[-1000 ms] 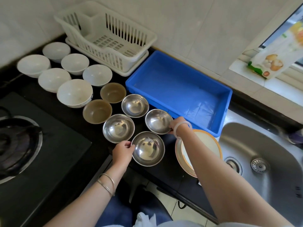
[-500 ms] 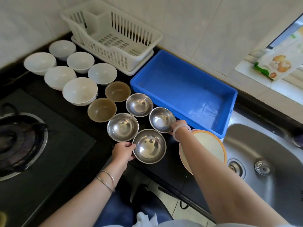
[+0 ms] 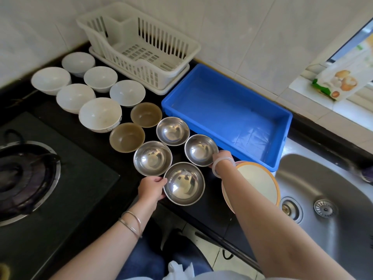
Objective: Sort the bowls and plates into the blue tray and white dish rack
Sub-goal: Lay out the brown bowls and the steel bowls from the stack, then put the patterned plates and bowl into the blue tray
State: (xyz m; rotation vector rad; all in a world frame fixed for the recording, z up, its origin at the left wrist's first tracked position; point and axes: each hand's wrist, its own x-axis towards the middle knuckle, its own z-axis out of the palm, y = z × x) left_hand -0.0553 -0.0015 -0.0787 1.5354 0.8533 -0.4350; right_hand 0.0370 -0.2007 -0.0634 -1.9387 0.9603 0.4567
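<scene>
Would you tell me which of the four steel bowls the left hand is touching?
The nearest steel bowl, at the counter's front edge: the left hand grips its left rim. The right hand touches another, further back.

view: shifted slightly | left hand (image 3: 151,188): thumb now over nearest steel bowl (image 3: 184,183) rim

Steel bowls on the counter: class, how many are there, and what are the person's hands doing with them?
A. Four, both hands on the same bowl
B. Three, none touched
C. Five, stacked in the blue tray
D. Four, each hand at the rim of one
D: four steel bowls sit in a cluster; the left hand is at the nearest steel bowl, the right hand at the right steel bowl.
</scene>
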